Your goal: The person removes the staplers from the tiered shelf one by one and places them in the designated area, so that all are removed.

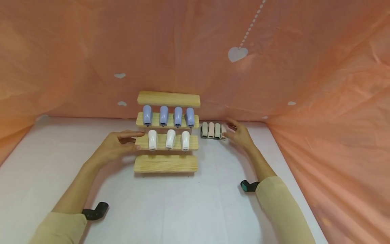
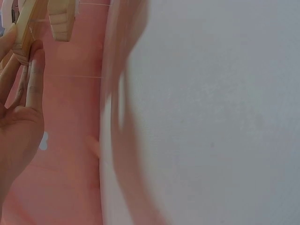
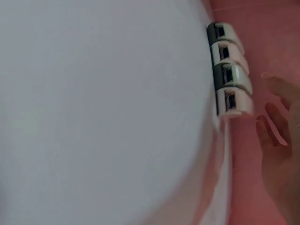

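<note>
1. A peach-orange cloth backdrop with white hearts (image 1: 182,44) runs past the head view's edges.
2. The white cloth-covered table (image 1: 182,210) is cut off at the bottom.
3. The four-plank pale wooden rack (image 1: 166,164) stands toward the back; its supports are mostly hidden, and the left wrist view catches only plank ends in a corner.
4. The left hand (image 1: 114,147) pinches the left end of the rack's second-lowest plank, thumb in front, some fingertips lost behind the wood.
5. The right hand (image 1: 242,137), fingers loosely spread and holding nothing, is beside the small staplers (the right wrist view, which crops this hand, shows a gap).
6. Four lavender plastic staplers (image 1: 164,115) sit on the second plank from the top, three glossy white staplers (image 1: 170,139) on the plank below.
7. Four small pale green and pink staplers (image 1: 211,129) form a row right of the rack, the end one partly covered by the right thumb.
</note>
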Tool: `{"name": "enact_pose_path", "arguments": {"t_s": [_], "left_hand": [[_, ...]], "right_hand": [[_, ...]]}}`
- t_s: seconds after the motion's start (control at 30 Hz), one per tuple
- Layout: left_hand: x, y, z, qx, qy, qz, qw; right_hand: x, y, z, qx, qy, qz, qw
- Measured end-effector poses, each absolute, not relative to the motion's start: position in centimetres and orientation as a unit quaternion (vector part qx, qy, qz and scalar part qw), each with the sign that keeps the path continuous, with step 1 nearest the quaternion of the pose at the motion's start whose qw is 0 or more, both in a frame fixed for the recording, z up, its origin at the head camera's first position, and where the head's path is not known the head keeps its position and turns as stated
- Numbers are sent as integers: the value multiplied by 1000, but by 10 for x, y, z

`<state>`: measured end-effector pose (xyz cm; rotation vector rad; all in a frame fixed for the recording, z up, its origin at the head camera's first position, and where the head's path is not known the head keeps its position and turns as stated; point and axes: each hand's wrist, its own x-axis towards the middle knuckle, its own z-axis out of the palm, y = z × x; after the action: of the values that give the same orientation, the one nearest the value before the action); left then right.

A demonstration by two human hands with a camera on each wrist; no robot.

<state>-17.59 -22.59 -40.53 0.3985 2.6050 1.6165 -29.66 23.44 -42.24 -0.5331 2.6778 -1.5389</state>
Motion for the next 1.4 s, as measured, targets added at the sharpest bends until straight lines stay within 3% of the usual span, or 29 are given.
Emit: {"name": "enact_pose_path", "arguments": {"t_s": [0.23,0.57,1.4], "left_hand": [[-177,-228,-404,131,842,522,23],[-180,-229,-401,139,846,515,19],[-180,-228,-404,128,849,511,31]], "right_hand": [[-278,214,-391,-206,809,-551,-13],[-280,200,-394,-279,721,-634,-21],[-260,141,-343,-355,727,-589,3]]}}
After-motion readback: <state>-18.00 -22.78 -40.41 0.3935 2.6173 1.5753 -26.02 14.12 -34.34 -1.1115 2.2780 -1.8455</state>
